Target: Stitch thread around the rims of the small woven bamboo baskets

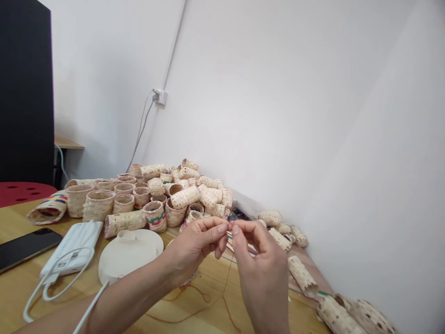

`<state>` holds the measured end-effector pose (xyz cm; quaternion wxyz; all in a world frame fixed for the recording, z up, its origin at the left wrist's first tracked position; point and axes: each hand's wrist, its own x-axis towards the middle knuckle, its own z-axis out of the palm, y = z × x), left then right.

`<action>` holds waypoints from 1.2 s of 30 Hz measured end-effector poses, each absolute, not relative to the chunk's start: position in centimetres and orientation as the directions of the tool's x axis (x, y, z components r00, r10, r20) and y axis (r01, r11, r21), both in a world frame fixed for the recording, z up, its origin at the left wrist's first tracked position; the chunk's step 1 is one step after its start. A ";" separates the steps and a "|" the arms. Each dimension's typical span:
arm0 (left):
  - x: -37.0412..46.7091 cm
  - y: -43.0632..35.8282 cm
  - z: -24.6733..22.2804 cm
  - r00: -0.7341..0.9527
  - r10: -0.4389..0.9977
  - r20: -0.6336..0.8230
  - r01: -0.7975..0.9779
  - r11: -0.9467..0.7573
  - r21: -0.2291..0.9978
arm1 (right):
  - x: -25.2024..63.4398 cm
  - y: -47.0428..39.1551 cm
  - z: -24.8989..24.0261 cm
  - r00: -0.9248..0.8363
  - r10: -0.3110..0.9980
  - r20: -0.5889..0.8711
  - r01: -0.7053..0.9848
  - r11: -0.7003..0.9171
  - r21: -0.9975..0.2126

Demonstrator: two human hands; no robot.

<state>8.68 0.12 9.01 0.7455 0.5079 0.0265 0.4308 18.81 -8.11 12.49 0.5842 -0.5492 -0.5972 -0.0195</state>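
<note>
My left hand [200, 243] and my right hand [260, 264] meet fingertip to fingertip above the wooden table. Each is closed in a pinch. A thin orange thread [227, 280] hangs down from between the pinched fingers and lies in loose loops on the tabletop. Whatever else the fingertips may hold, such as a fine point, is too small to make out. Behind my hands, coloured strips are partly hidden. A small woven basket with a pink and green band [155, 216] stands beyond my left hand.
Many woven baskets [186, 197] are heaped along the wall, with more woven tubes [302, 273] at right. Left of my arm lie a round white disc [128, 253], a white power bank with cable [74, 248] and a black phone [29, 248]. A red stool [24, 192] stands at far left.
</note>
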 end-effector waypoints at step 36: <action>8.8 0.5 8.8 0.624 0.669 0.404 -0.612 0.098 0.785 | 19.0 -7.9 12.5 0.291 0.640 0.711 0.685 0.380 -0.622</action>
